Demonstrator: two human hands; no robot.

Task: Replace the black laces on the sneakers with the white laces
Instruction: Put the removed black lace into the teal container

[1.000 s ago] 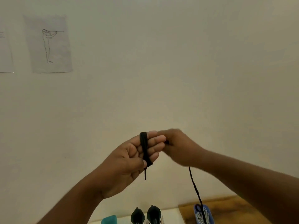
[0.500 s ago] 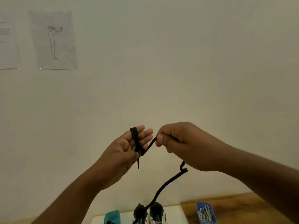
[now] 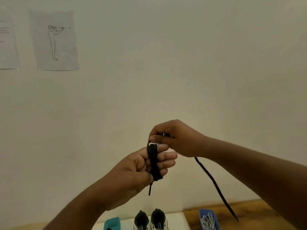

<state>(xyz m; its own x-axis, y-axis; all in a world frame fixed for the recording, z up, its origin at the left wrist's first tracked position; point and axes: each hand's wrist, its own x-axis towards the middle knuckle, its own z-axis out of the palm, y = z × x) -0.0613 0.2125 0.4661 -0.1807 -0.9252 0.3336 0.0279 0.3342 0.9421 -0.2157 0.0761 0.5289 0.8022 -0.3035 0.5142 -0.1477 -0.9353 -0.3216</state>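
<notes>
Black lace (image 3: 153, 161): wound in several turns round the fingers of my left hand (image 3: 132, 173), thumb clamping the coil. My right hand (image 3: 176, 138) pinches the running end just above the coil; half a second ago it stood apart, so another turn is going on. Removal looks done; bundling continues. Below the coil: sneakers (image 3: 150, 219), blue tray (image 3: 201, 213) of white laces (image 3: 207, 220). Nothing obstructs.

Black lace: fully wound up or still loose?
Partly wound. Several turns of the black lace wrap the left hand fingers; the right hand pinches it above, and a long tail hangs free toward the table.
</notes>
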